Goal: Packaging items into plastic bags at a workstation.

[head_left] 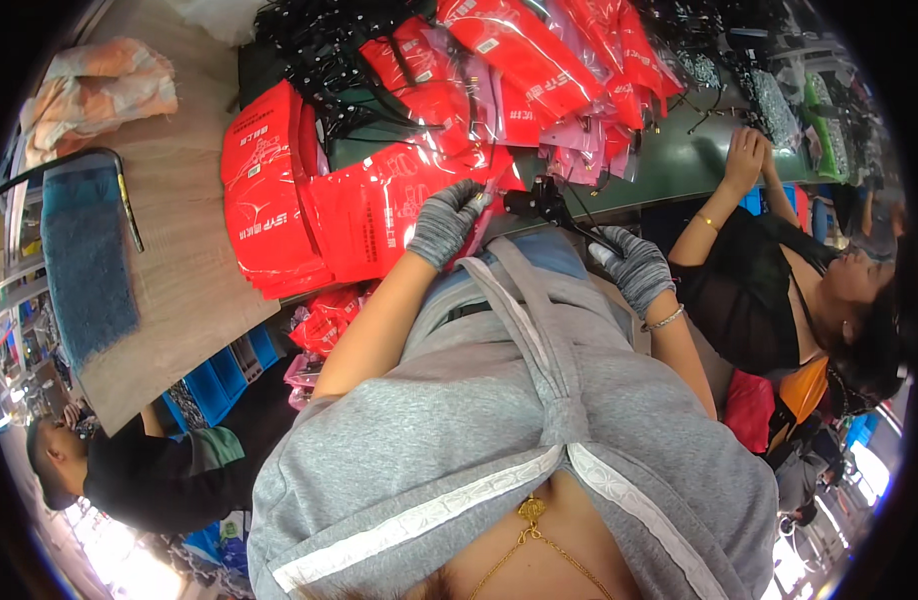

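A wooden table (179,270) is taking the left side, and a green work surface (679,165) is running to the right. Many red plastic bags (379,200) are lying across both. The left hand (444,222), in a grey glove, is resting on a red bag with its fingers curled around a thin tool. The right hand (634,268), also gloved, is closing its fingers on a black cable (554,205) near the table edge.

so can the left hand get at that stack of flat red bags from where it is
Probably yes. The gloved left hand already rests at the edge of the flat red bags, with nothing visible between them. Its fingers seem to pinch a small item, which may hinder a grasp.
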Motion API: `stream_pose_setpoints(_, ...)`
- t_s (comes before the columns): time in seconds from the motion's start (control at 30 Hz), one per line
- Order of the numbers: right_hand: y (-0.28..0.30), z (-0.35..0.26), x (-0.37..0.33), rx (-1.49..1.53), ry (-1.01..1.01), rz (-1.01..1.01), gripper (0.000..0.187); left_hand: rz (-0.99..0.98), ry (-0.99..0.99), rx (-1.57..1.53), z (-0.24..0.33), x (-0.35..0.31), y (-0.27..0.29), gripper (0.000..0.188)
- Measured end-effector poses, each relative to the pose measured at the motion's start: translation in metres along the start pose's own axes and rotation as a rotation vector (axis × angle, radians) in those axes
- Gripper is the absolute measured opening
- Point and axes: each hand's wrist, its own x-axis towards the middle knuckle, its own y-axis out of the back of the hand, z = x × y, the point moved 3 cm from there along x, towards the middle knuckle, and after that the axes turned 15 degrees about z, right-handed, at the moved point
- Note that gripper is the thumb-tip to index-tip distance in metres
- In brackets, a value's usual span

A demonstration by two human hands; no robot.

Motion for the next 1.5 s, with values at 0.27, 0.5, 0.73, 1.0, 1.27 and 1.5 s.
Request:
stream_pose_setpoints(0.27,0.009,-0.023,-0.001,-0.011,0.182,-0.017,0.046,-0.079,-0.445,0.011,0.056,-0.020,0.018,0.022)
stream_pose_setpoints(0.5,0.023,-0.057,-0.001,-0.166,0.458,0.102,0.041,-0.049,-0.400,-0.247,0.091,-0.025,0.028,0.018)
stream_pose_setpoints(0.73,0.033,-0.092,0.003,-0.319,0.599,0.073,0.037,-0.090,-0.751,0.143,0.120,-0.035,0.030,0.019)
stream_pose_setpoints(1.0,0.047,-0.110,0.008,-0.352,0.712,0.088,0.035,-0.152,-0.292,-0.143,0.125,-0.028,0.037,0.030)
stream_pose_setpoints(1.27,0.044,-0.138,0.013,-0.109,0.428,-0.065,0.036,0.062,-0.638,-0.024,0.136,-0.033,0.033,0.020)
stream_pose_setpoints(1.5,0.062,-0.153,0.014,0.453,0.427,0.198,0.016,0.100,-0.728,-0.272,0.168,-0.055,0.033,0.020)
